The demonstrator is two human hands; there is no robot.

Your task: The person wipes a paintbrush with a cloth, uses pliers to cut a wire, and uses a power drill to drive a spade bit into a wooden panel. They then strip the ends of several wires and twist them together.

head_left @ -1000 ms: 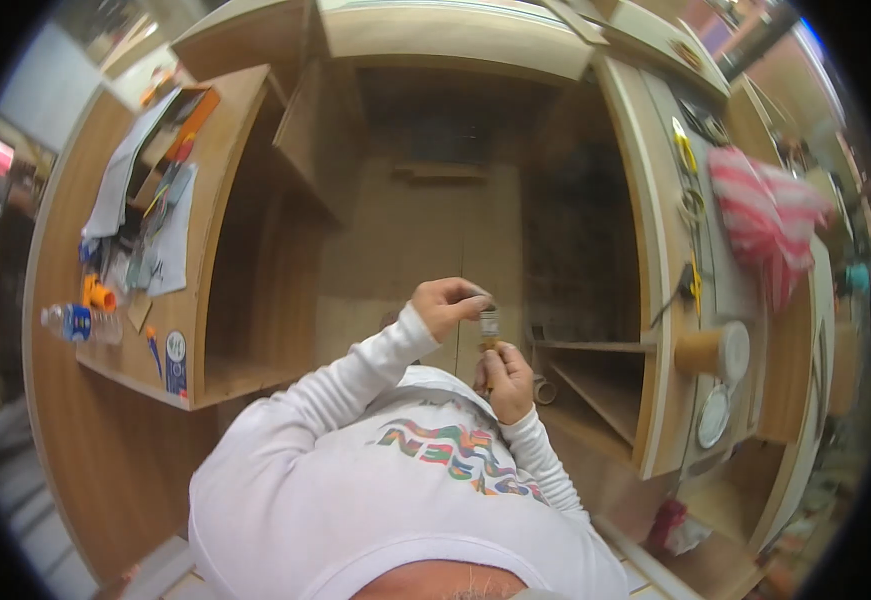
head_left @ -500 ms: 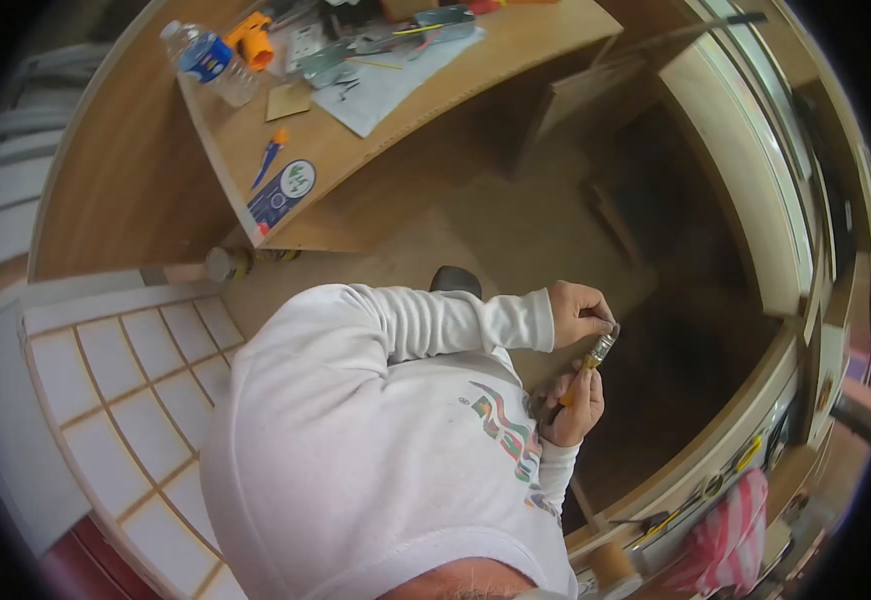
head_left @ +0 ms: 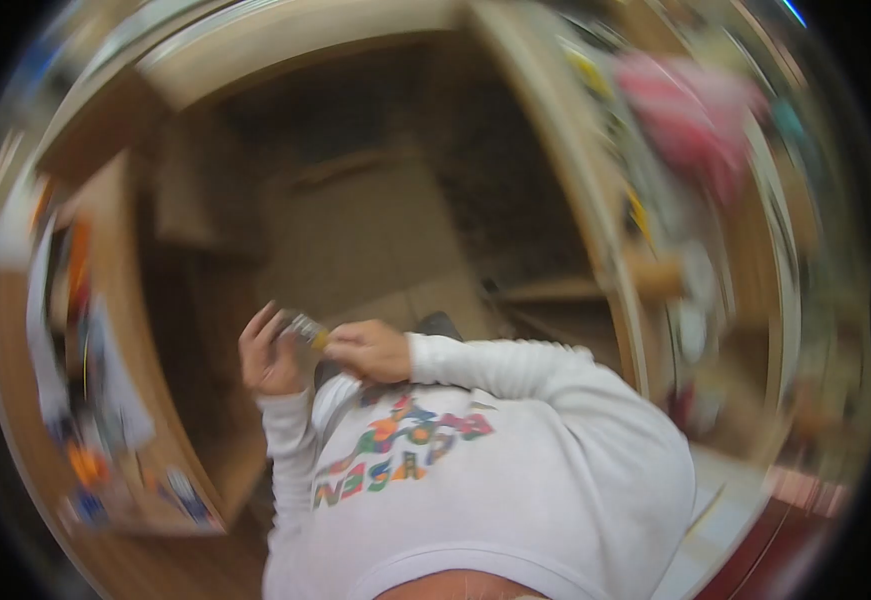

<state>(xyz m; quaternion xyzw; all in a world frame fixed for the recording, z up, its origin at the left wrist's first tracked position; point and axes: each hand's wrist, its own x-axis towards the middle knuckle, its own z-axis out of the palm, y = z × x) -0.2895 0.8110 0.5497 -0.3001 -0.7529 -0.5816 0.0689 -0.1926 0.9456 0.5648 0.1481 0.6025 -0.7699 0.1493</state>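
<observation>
My right hand (head_left: pixel 370 350) is closed round the yellow handle of a small paintbrush (head_left: pixel 307 330). The brush has a shiny metal ferrule and points up and left, in front of my chest. At its bristle end is my left hand (head_left: pixel 271 352), fingers raised and somewhat spread. Blur hides whether a fingertip touches the bristles. Both hands are over the lower edge of a dark, open wooden cabinet space (head_left: pixel 355 230).
To the left, a wooden bench top (head_left: pixel 170 440) bears a pale sheet (head_left: pixel 120 380) and an orange tool (head_left: pixel 85 465). A pink-and-white striped cloth (head_left: pixel 690 115) lies upper right, near a wooden rail (head_left: pixel 565 150). A white panel (head_left: pixel 720 490) stands lower right.
The head view has swung round, so the bench now appears at left and the striped cloth at upper right. My left fingers, pinched at the bristles before, have spread. My right hand keeps the paintbrush.
</observation>
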